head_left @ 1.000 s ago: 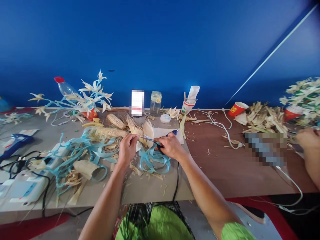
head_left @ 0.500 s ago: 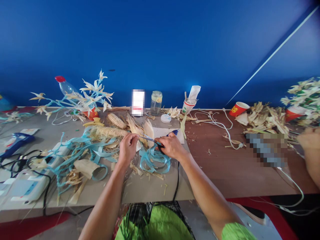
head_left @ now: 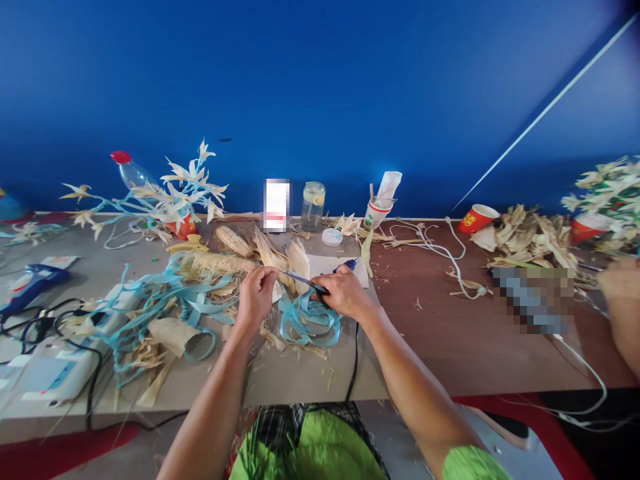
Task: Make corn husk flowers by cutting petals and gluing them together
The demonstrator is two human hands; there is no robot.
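My right hand (head_left: 346, 292) is closed round the dark handles of a pair of scissors (head_left: 299, 277), whose blades point left. Close to the blade tips, the fingers of my left hand (head_left: 256, 292) are pinched together; whatever small thing they hold is too fine to make out. Below the scissors lies a loose heap of light-blue ribbon (head_left: 311, 327). Pale corn husks (head_left: 299, 259) stand just behind the blades. A stripped corn cob (head_left: 210, 263) rests to the left of my left hand, beside more blue strips (head_left: 145, 293).
At left are a power strip (head_left: 113, 313), a blue glue gun (head_left: 37, 283) and black cables. Along the wall stand a lit phone (head_left: 277, 203), a glass jar (head_left: 313, 207) and husk flowers (head_left: 180, 193). Another person's hand (head_left: 620, 287) is at far right, near a husk pile (head_left: 533, 237).
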